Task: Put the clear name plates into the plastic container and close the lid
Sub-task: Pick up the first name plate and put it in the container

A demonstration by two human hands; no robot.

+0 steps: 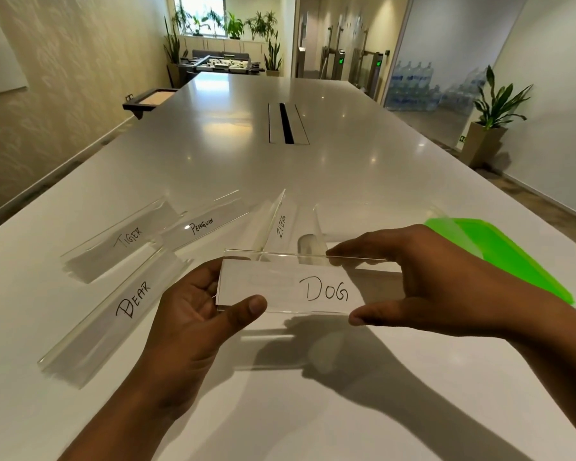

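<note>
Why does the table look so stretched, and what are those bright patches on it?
Head view: the wide-angle lens stretches the table and bows its edges; the bright patches are window light and lamp glare on its glossy top; the DOG plate, held by the left hand and right hand, shows mainly through its edges and paper label; both hands cast dark shadows beneath.

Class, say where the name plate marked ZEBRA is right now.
In the head view, the ZEBRA plate sits on the table just behind the DOG plate, right of the PENGUIN plate and left of the green lid.
</note>
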